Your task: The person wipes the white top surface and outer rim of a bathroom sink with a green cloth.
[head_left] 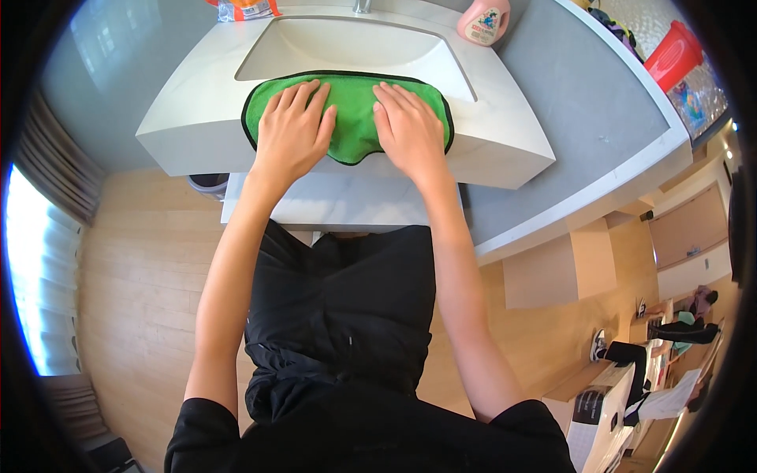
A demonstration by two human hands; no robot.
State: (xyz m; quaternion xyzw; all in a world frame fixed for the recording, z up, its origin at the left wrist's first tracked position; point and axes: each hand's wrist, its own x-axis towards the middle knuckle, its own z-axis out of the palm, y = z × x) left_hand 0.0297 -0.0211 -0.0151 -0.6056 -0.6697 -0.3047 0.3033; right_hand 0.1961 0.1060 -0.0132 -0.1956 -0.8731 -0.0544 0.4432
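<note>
A green cloth with a black border (355, 118) lies over the front edge of a white marbled countertop, its lower part hanging down the front face. On its left part rests my left hand (295, 130), palm down with the fingers stretched toward the sink. My right hand (408, 126) lies flat on the right part in the same way, fingers extended. Neither hand grips the cloth. Just beyond the cloth is the white rectangular sink (355, 47), with the base of a metal faucet (362, 6) at its far side.
A pink bottle (483, 22) stands right of the sink; an orange and white package (243, 9) sits at the far left. A grey partition (583, 118) borders the right side, with a red container (674, 57) beyond it. Other people (670, 386) are at the far right.
</note>
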